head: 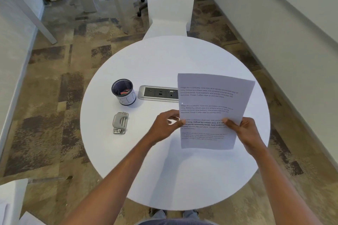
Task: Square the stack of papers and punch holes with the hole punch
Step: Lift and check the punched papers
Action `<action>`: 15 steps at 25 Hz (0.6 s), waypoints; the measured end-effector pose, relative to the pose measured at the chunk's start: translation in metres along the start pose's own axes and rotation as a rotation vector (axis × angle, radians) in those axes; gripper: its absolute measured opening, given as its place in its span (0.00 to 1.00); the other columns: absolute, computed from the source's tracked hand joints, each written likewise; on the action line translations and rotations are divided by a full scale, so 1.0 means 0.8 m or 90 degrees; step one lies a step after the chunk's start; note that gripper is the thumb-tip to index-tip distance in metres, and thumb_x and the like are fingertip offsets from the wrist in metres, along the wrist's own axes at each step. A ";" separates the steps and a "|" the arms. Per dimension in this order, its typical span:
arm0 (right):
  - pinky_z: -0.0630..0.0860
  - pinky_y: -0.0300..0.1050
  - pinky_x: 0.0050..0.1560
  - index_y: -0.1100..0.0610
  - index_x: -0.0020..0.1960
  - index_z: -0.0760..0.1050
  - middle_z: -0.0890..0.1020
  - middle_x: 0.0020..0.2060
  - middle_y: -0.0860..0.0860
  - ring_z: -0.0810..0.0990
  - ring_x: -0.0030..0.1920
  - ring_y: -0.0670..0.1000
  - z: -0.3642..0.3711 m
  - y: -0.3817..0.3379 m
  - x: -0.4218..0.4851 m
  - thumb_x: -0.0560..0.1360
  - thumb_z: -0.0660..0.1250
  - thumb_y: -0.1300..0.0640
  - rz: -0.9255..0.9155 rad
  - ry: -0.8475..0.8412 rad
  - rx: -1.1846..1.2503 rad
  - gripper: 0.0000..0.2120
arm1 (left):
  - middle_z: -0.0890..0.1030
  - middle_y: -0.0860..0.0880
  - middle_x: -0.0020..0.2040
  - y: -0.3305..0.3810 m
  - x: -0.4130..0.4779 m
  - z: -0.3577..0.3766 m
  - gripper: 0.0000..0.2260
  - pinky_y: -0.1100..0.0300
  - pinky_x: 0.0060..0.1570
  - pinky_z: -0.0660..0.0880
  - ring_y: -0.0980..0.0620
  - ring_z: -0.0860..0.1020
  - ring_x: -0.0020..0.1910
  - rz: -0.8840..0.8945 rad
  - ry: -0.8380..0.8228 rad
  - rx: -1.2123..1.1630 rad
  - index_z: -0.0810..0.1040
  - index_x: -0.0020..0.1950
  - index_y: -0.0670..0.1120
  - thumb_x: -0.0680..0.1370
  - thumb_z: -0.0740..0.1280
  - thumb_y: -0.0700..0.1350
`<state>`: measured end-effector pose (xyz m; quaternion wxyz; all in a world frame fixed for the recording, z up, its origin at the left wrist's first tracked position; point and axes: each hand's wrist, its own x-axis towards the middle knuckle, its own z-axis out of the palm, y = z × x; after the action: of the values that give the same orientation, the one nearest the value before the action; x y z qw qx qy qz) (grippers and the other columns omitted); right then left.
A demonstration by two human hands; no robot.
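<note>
A stack of printed white papers (210, 100) is held up on end above the round white table (164, 170), its printed side facing me. My left hand (165, 126) grips the stack's left edge and my right hand (245, 131) grips its right edge, thumbs on the front. The bottom edge of the stack is close to the tabletop; whether it touches cannot be told. A grey metal hole punch (120, 122) lies flat on the table to the left, well apart from my left hand.
A dark mesh pen cup (124, 92) stands behind the punch. A silver power outlet panel (158, 93) is set into the table centre, partly hidden by the papers. A white chair (170, 3) stands beyond the table. A wall runs along the right.
</note>
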<state>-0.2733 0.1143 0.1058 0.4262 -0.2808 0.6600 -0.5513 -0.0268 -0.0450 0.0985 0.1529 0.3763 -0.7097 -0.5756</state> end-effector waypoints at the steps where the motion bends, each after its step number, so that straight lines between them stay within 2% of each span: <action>1: 0.82 0.39 0.45 0.55 0.48 0.86 0.88 0.49 0.51 0.87 0.49 0.52 -0.006 -0.004 -0.001 0.70 0.75 0.54 -0.011 -0.005 -0.006 0.09 | 0.85 0.51 0.52 0.009 0.007 0.011 0.12 0.64 0.47 0.75 0.57 0.82 0.47 0.019 0.011 -0.001 0.82 0.57 0.47 0.75 0.70 0.49; 4: 0.81 0.36 0.45 0.51 0.51 0.85 0.87 0.50 0.48 0.86 0.51 0.49 -0.028 -0.006 -0.002 0.72 0.75 0.58 -0.003 -0.022 -0.099 0.08 | 0.86 0.46 0.49 0.019 0.021 0.031 0.07 0.69 0.42 0.75 0.59 0.81 0.40 0.044 0.066 -0.016 0.85 0.51 0.43 0.75 0.72 0.43; 6: 0.80 0.40 0.49 0.53 0.56 0.82 0.86 0.53 0.49 0.84 0.53 0.51 -0.042 -0.004 0.001 0.73 0.73 0.62 0.006 -0.022 -0.182 0.12 | 0.87 0.44 0.46 0.021 0.024 0.043 0.06 0.71 0.39 0.73 0.63 0.79 0.37 0.051 0.078 0.008 0.85 0.49 0.42 0.74 0.72 0.41; 11: 0.80 0.55 0.55 0.56 0.58 0.79 0.84 0.56 0.55 0.82 0.55 0.56 -0.064 -0.013 0.015 0.74 0.72 0.65 -0.016 0.008 -0.234 0.14 | 0.87 0.48 0.46 0.030 0.031 0.064 0.05 0.50 0.44 0.74 0.51 0.80 0.41 0.033 0.102 -0.011 0.86 0.48 0.46 0.74 0.73 0.43; 13: 0.80 0.56 0.56 0.57 0.59 0.79 0.84 0.56 0.55 0.82 0.55 0.56 -0.070 -0.014 0.019 0.74 0.73 0.65 -0.019 0.010 -0.221 0.15 | 0.87 0.53 0.44 0.036 0.034 0.066 0.04 0.51 0.45 0.74 0.56 0.79 0.39 0.043 0.113 -0.032 0.86 0.47 0.51 0.74 0.73 0.44; 15: 0.79 0.55 0.57 0.56 0.60 0.78 0.84 0.57 0.55 0.82 0.56 0.56 -0.072 -0.015 0.021 0.73 0.73 0.65 -0.024 0.009 -0.201 0.16 | 0.86 0.59 0.42 0.039 0.035 0.065 0.06 0.59 0.45 0.72 0.61 0.77 0.38 0.057 0.115 -0.040 0.85 0.45 0.56 0.73 0.73 0.44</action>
<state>-0.3327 0.1252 0.1145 0.3619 -0.3526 0.7359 -0.4507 -0.0903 -0.0269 0.1065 0.2532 0.3895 -0.6907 -0.5542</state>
